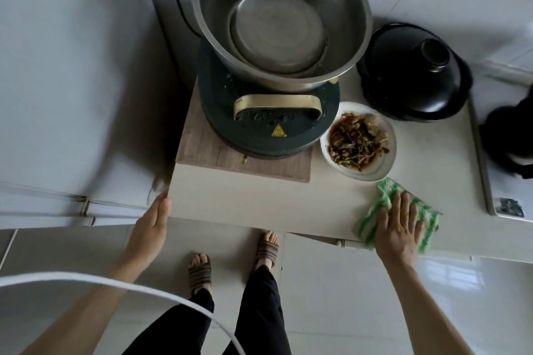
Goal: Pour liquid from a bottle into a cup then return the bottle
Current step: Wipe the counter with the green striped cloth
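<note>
No bottle or cup shows in the head view. My right hand (399, 228) lies flat, fingers spread, on a green-and-white striped cloth (389, 196) at the front edge of the pale counter (245, 199). My left hand (154, 220) rests against the counter's front left corner, fingers extended along the edge, holding nothing.
A dark round cooker (268, 127) with a gold handle stands on a wooden board (202, 155) and carries a large steel bowl (279, 17). A white plate of cooked food (357, 141) sits beside it. A black lidded clay pot (412, 72) is behind. A white fridge (72, 81) stands left.
</note>
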### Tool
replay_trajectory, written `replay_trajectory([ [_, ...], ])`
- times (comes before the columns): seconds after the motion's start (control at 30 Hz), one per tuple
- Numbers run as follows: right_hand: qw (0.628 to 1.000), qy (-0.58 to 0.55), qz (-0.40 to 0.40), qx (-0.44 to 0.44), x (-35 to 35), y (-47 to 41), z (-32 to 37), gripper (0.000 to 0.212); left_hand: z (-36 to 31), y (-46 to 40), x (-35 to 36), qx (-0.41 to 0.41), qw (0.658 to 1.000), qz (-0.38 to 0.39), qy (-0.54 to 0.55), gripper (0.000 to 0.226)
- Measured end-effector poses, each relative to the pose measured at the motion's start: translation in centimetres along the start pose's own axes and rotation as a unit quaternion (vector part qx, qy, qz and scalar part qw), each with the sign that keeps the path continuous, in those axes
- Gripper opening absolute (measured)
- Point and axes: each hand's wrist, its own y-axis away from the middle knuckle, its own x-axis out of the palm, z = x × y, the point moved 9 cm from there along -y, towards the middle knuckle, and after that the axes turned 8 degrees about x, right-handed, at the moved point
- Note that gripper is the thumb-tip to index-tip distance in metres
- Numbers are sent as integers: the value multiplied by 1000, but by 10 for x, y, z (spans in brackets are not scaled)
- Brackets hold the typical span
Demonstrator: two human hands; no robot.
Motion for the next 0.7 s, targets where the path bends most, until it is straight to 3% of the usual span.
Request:
replay_trajectory([
  [0.13,998,-27,-12,50,15,20,27,66,-2,0,0,-2,1000,0,-3,44],
  [0.3,999,-40,0,-4,42,89,76,67,-3,4,-1,-24,1000,-2,-6,44],
  [0.43,992,-55,15,-112,68,169,162,61,2,3,1,-22,999,21,-16,45],
  [0.6,949,-22,62,-309,117,273,296,60,11,-5,-5,-46,997,56,3,40],
  [0.7,922,-4,83,-378,134,298,357,59,22,-7,-23,-76,994,9,73,34],
])
